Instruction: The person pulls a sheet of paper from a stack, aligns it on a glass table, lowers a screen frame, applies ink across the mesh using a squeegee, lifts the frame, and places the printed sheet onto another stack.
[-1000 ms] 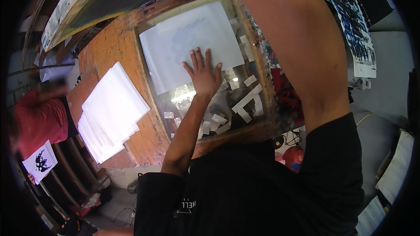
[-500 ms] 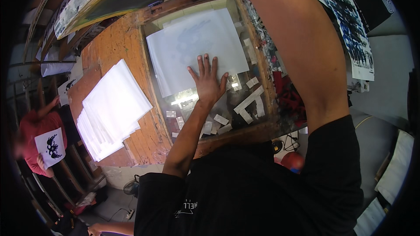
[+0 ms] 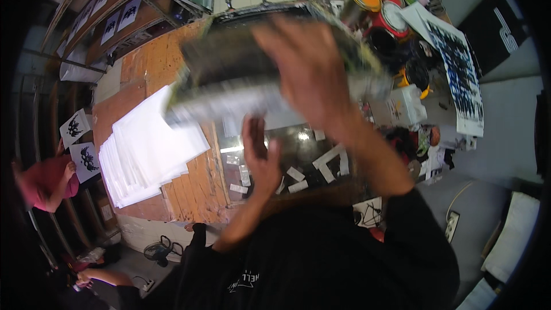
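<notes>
Reaching up, the left hand [image 3: 261, 152] is held with fingers extended and thumb apart, near the lower edge of a tilted, blurred framed screen [image 3: 229, 63]. Below the screen, a pale sheet [image 3: 290, 119] is partly hidden on the glass panel [image 3: 298, 155] of the wooden surface [image 3: 201, 195]. The right hand [image 3: 313, 69] is blurred over the screen; whether anything is gripped cannot be told. Farther off, printed sheets [image 3: 86, 162] are held by a person in red [image 3: 49, 186].

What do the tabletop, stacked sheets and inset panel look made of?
Tabletop: likely wood, worn finish; grain-like streaks show. Stacked sheets: probably paper, matte white; thin, crisp edges. Inset panel: glass or clear plastic, glossy; it mirrors a light.
</notes>
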Tool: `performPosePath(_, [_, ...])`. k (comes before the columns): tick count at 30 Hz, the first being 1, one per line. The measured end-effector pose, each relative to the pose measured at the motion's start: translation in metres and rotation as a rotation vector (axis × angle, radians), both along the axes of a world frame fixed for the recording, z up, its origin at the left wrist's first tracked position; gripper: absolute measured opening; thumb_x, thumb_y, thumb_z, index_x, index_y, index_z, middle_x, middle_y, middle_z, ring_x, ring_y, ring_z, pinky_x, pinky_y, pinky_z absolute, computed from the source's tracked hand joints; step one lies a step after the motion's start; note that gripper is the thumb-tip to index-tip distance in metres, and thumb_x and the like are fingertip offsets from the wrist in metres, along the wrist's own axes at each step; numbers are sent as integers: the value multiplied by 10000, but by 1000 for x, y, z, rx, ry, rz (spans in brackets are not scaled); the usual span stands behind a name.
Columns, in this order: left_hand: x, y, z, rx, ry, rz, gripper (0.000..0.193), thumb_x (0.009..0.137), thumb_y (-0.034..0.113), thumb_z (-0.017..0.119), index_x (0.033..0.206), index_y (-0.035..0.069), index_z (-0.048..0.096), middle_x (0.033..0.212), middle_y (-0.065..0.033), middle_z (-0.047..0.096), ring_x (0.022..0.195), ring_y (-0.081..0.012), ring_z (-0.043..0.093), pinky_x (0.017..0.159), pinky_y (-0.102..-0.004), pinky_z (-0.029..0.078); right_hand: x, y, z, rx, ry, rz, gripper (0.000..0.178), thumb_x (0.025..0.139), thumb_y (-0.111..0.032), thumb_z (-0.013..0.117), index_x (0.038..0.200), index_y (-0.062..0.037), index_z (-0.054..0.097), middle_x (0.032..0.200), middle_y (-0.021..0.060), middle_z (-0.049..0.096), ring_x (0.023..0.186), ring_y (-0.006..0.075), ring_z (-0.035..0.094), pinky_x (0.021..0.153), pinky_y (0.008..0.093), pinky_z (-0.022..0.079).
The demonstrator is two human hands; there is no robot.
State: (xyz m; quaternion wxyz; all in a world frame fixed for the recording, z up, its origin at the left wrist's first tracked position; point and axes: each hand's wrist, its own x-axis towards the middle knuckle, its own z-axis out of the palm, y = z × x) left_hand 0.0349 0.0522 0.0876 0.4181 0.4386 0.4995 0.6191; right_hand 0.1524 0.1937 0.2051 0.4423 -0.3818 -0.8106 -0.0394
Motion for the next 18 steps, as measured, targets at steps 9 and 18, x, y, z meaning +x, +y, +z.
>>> performPosePath(9, [-22,-48,-73,-789,-971,152,220,975,284,693,1026,121,554,1067,-33,591,1086,-229,580,949,-481,466,3,51,-140,-511,-227,7,435,791,42,640,1208,-81,649,1107,134,707,1072,334,658,912,504,469])
performPosePath(18, [-22,-54,-69,-812,-885,169,228,978,219,628,1121,87,509,1182,-99,533,1206,-291,537,983,-510,451,-48,137,-195,-567,-543,-127,533,793,43,629,1305,-101,604,1292,140,656,1164,324,620,949,506,440])
